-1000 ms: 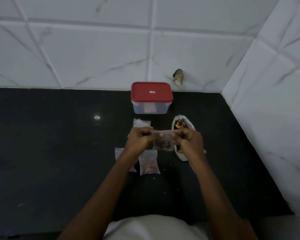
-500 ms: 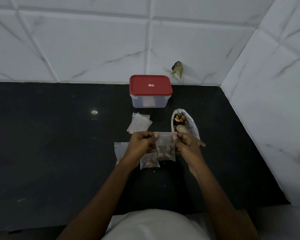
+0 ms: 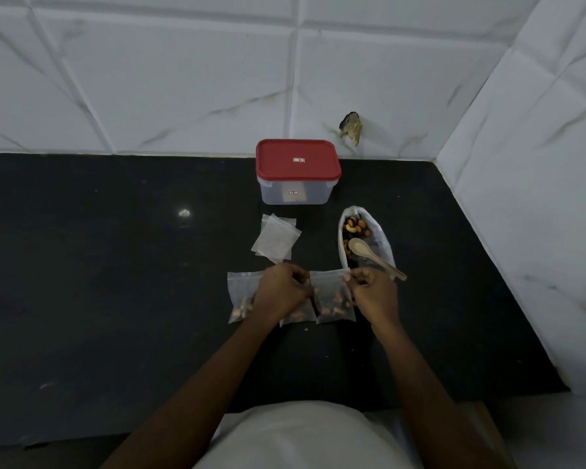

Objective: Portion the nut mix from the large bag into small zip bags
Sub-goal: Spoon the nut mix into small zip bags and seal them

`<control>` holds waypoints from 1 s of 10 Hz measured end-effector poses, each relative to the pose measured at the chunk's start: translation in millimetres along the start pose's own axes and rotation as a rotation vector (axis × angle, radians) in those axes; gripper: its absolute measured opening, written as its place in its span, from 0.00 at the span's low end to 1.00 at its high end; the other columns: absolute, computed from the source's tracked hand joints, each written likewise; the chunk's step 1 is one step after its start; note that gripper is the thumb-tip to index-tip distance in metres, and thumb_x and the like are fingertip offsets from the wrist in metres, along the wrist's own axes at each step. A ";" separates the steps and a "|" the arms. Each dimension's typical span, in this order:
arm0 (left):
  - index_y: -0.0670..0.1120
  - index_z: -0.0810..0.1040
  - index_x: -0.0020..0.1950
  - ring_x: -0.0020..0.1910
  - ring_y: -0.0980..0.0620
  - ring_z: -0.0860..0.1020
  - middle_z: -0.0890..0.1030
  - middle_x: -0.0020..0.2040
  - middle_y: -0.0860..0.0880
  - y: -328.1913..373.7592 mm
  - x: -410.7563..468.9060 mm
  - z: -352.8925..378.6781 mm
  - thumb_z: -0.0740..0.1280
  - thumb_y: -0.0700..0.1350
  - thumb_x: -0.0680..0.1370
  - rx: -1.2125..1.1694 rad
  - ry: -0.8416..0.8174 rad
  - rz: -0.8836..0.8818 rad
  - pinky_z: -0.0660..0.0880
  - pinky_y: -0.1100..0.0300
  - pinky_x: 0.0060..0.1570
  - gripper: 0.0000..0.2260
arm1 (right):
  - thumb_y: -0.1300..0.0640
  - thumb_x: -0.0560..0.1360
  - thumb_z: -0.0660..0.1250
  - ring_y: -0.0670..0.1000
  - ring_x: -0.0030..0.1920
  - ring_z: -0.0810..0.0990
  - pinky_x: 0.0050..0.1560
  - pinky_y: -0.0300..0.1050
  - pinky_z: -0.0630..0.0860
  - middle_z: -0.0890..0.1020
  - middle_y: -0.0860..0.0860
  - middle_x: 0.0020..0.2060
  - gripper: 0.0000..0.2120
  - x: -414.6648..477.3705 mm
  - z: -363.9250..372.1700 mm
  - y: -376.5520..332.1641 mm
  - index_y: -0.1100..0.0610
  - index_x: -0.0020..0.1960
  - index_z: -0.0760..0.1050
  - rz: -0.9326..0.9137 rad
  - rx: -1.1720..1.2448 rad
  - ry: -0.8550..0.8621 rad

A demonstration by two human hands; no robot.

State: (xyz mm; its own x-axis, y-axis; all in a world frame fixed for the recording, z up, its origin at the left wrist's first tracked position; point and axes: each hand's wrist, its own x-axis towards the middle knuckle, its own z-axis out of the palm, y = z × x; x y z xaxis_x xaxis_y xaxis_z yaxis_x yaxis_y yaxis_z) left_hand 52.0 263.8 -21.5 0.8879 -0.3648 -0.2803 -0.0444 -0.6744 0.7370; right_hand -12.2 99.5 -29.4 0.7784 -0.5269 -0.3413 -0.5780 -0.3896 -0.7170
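Tabletop [image 3: 115,299], black, is carrying everything I am logging. Container [image 3: 297,177], red-lidded, is standing by the back wall. Large bag [image 3: 383,245] is lying open near its right front, nut mix inside. Left hand [image 3: 279,292] and right hand [image 3: 374,294] are each pinching a top corner of one part-filled small zip bag [image 3: 332,296], just right of two filled bags [image 3: 239,299]. Empty zip bags [image 3: 274,242] are lying behind. Wooden spoon [image 3: 376,258] is resting across the large bag.

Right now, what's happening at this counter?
A person is portioning nuts. The left hand and right hand pinch the top corners of a small zip bag holding nuts, next to two filled bags lying on the black counter. The large bag lies open to the right with a spoon resting in it. Empty bags sit behind, in front of a red-lidded box.
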 end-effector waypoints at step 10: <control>0.47 0.75 0.65 0.58 0.49 0.74 0.74 0.61 0.46 -34.8 53.2 -54.4 0.70 0.50 0.77 0.233 0.348 0.031 0.76 0.53 0.57 0.18 | 0.56 0.78 0.66 0.43 0.45 0.77 0.43 0.38 0.70 0.81 0.46 0.46 0.04 50.1 24.3 -70.8 0.51 0.50 0.80 -0.476 -0.399 0.115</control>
State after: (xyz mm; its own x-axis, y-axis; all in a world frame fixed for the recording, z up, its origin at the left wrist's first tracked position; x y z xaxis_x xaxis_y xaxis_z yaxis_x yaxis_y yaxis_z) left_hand 125.7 302.8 -28.6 0.9845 -0.1751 -0.0059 -0.1403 -0.8081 0.5722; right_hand 73.7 119.1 -10.5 0.9543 -0.2958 0.0427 -0.2391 -0.8413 -0.4848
